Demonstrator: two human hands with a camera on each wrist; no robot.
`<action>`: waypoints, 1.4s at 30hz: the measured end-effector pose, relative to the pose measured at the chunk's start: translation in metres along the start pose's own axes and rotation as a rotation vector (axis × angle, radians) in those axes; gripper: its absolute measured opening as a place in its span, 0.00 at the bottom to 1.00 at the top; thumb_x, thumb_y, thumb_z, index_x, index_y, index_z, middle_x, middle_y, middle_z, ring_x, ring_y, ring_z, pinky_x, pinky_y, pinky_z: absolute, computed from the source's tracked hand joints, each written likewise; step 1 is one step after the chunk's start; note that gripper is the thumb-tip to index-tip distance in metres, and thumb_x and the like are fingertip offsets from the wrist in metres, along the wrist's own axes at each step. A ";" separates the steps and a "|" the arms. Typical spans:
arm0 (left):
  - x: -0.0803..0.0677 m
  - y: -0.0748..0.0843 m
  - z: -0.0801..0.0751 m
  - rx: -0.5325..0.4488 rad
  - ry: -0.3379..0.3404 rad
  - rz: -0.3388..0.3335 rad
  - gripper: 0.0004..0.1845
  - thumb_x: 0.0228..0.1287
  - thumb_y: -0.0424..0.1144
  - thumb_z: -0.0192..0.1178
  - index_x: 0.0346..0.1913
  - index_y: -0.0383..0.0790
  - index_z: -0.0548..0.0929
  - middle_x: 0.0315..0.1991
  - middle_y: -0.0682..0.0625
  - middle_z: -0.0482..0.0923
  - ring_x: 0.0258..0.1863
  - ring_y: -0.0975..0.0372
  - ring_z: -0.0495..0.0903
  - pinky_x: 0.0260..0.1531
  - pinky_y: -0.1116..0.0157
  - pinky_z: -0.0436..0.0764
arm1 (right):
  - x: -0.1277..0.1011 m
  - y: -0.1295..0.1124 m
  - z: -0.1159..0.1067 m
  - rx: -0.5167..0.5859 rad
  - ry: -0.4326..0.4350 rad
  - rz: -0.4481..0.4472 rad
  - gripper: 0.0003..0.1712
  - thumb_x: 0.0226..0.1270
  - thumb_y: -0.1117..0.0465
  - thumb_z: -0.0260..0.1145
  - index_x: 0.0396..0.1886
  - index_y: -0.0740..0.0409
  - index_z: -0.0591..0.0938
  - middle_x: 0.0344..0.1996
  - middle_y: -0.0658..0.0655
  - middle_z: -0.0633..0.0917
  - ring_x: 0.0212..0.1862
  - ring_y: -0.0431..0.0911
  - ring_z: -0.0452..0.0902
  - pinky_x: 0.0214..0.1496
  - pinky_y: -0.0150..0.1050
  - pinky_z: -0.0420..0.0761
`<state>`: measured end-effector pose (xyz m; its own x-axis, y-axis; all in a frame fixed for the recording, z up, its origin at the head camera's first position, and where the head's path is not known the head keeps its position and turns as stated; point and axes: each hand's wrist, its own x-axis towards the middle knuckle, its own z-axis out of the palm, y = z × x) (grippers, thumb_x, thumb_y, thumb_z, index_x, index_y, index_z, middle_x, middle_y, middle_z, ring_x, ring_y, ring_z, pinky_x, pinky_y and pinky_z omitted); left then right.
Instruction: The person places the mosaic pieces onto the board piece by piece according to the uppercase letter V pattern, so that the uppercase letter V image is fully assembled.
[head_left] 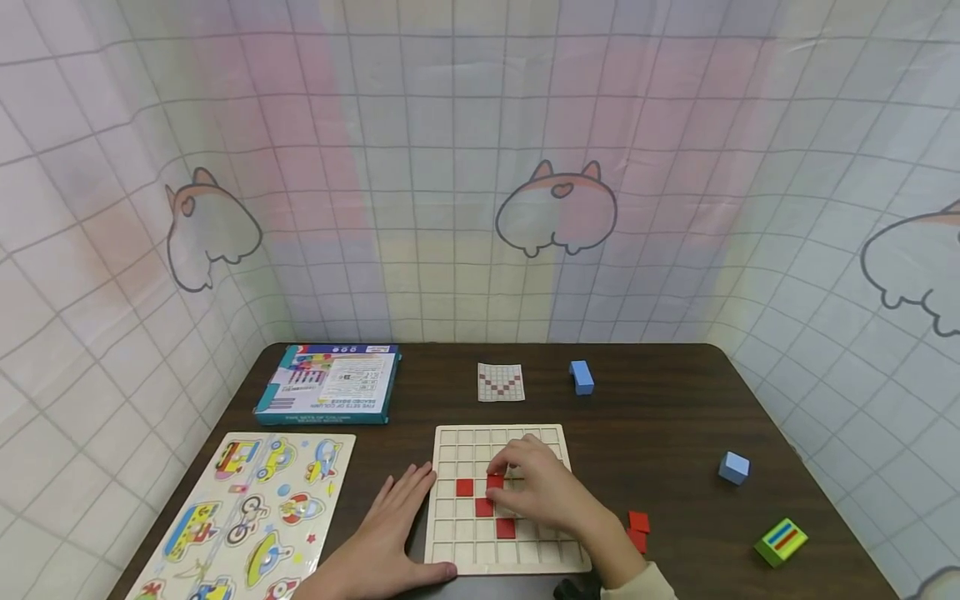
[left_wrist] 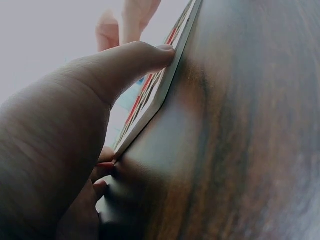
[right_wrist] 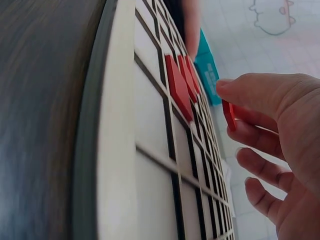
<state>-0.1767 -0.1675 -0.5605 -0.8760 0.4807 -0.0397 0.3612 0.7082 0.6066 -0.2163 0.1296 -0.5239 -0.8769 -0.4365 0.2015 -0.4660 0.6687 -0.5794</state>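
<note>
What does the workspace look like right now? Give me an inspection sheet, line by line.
Surface: dark wood-grain table.
Job's things: grid board with red tiles in its cells; pattern card behind it; spare red tiles to its right.
Clutter: vehicle puzzle, blue box, two blue blocks, striped green block.
Hands: left hand lies flat against the board's left edge; right hand pinches a red tile over the board.
Cables: nothing seen.
Surroundings: grid-print curtain with cartoon animals.

Pale matt wooden grid board (head_left: 450, 500)
</note>
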 end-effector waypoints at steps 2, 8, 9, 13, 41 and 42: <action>0.000 -0.001 0.000 0.002 0.002 0.002 0.73 0.54 0.83 0.72 0.92 0.46 0.53 0.93 0.49 0.50 0.93 0.46 0.44 0.89 0.32 0.43 | 0.003 -0.002 0.003 0.003 -0.005 -0.009 0.11 0.66 0.53 0.84 0.44 0.44 0.92 0.44 0.40 0.90 0.50 0.44 0.77 0.55 0.40 0.81; 0.000 0.001 -0.001 0.007 -0.003 0.005 0.73 0.54 0.83 0.71 0.92 0.46 0.54 0.93 0.49 0.49 0.93 0.46 0.44 0.89 0.32 0.43 | 0.012 -0.009 0.008 0.018 -0.012 -0.020 0.11 0.67 0.53 0.84 0.46 0.43 0.92 0.45 0.41 0.90 0.51 0.44 0.77 0.55 0.41 0.81; 0.000 0.001 -0.002 0.005 -0.006 0.005 0.72 0.54 0.83 0.72 0.92 0.46 0.54 0.93 0.49 0.49 0.93 0.45 0.44 0.89 0.31 0.43 | 0.014 -0.010 0.009 0.014 -0.013 -0.020 0.11 0.67 0.52 0.84 0.46 0.43 0.92 0.45 0.41 0.90 0.51 0.44 0.77 0.55 0.42 0.81; 0.000 0.002 -0.003 -0.001 -0.016 0.003 0.72 0.55 0.82 0.72 0.92 0.45 0.54 0.93 0.48 0.49 0.93 0.44 0.44 0.89 0.31 0.42 | 0.021 -0.013 0.013 -0.008 -0.013 -0.017 0.10 0.68 0.52 0.83 0.46 0.43 0.92 0.45 0.40 0.90 0.51 0.43 0.78 0.56 0.42 0.82; 0.000 -0.001 -0.002 0.002 -0.001 0.026 0.72 0.55 0.81 0.73 0.92 0.47 0.53 0.93 0.48 0.50 0.93 0.44 0.44 0.89 0.31 0.43 | 0.059 -0.029 0.035 -0.025 -0.066 -0.009 0.11 0.69 0.49 0.83 0.48 0.44 0.94 0.45 0.42 0.90 0.50 0.41 0.76 0.55 0.37 0.80; 0.000 -0.001 -0.002 0.003 0.001 0.027 0.72 0.55 0.81 0.73 0.92 0.46 0.54 0.93 0.48 0.50 0.93 0.44 0.44 0.89 0.31 0.43 | 0.060 -0.029 0.036 -0.029 -0.066 -0.007 0.11 0.69 0.49 0.83 0.48 0.44 0.94 0.45 0.42 0.90 0.50 0.41 0.77 0.54 0.37 0.80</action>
<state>-0.1774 -0.1696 -0.5601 -0.8660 0.4994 -0.0228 0.3858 0.6965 0.6050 -0.2513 0.0626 -0.5234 -0.8644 -0.4793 0.1520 -0.4760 0.6825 -0.5547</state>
